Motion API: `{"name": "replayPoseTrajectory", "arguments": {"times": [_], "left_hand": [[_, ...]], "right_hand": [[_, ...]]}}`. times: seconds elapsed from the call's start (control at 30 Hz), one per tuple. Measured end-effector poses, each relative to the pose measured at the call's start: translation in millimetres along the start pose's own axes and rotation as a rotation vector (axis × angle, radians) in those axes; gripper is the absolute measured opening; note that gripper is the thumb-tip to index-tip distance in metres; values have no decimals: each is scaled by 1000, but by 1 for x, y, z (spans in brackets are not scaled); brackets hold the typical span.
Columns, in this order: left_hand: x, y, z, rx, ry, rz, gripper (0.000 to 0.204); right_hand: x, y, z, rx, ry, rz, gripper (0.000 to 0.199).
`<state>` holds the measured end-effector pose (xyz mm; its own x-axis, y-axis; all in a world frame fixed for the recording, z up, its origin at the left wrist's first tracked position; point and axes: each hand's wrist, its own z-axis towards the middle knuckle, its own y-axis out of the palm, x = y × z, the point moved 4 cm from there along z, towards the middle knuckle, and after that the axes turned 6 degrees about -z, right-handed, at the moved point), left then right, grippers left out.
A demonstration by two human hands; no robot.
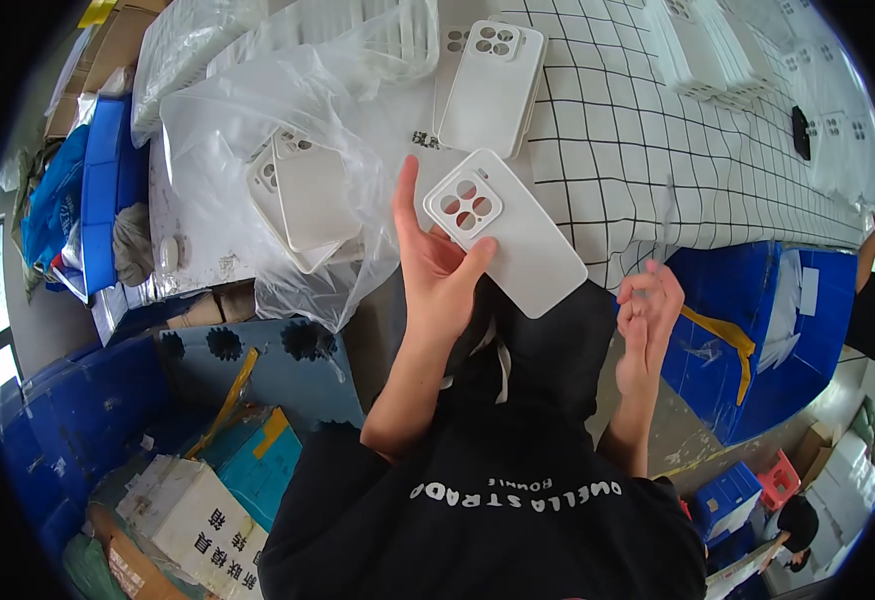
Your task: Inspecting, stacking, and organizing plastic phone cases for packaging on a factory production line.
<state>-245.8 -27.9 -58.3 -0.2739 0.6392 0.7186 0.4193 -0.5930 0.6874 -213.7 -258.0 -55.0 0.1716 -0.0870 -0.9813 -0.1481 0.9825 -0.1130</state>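
My left hand (439, 270) is closed on a white phone case (532, 245), thumb on its face beside the camera cutouts and index finger stretched out. The case is tilted over my lap at the table's edge. To its right, my right hand (647, 312) is apart from the case with its fingers curled together. A thin, blurred greyish strip (668, 215) rises above those fingertips; its kind cannot be made out. More white phone cases (494, 85) are stacked just beyond the held one. Further cases (315, 198) lie to the left, partly under clear plastic film.
A white cloth with a black grid (607, 140) covers the table's right side. Piles of cases (712, 50) stand far right. A blue bin (757, 390) with a yellow strap is beside my right arm. Boxes (182, 510) crowd the lower left. Another person (872, 300) is at the right edge.
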Motion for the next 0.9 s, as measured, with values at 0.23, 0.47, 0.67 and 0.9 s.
{"name": "replayPoseTrajectory", "arguments": {"times": [0.23,0.47,0.67,0.9], "left_hand": [[8,2,-11,-99,-62,-186,61],[7,-5,-18,37,88,-76,46],[12,-5,-20,99,193,-13,46],[11,-4,-16,143,224,9,46]], "right_hand": [[-38,57,8,-234,-291,-511,44],[-38,72,8,-217,-273,-523,49],[-30,75,7,-207,-292,-494,51],[-24,78,6,-188,-251,-479,53]]}}
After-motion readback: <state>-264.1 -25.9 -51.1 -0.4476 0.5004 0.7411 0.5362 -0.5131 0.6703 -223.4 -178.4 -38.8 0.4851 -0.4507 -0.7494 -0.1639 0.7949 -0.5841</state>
